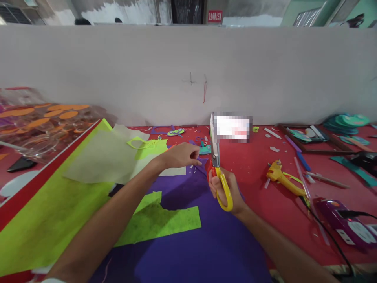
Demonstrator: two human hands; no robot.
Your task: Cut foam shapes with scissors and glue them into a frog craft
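My right hand is wrapped round scissors with yellow and red handles. Their metal blades point up and away and look closed. To the left, my left hand hovers with bent fingers, a gap showing between thumb and fingers and nothing visible in it. Just beside its thumb lies a crumpled edge of purple felt. Under both arms spreads a large purple sheet, with a cut yellow-green felt piece on top. A teal scrap rests just beyond my left hand.
On the right are a yellow glue gun, a purple power strip with cables, and a brown frame. A yellow-green sheet and pale sheet lie left. Clear cups with orange discs stand far left. A white partition rises behind.
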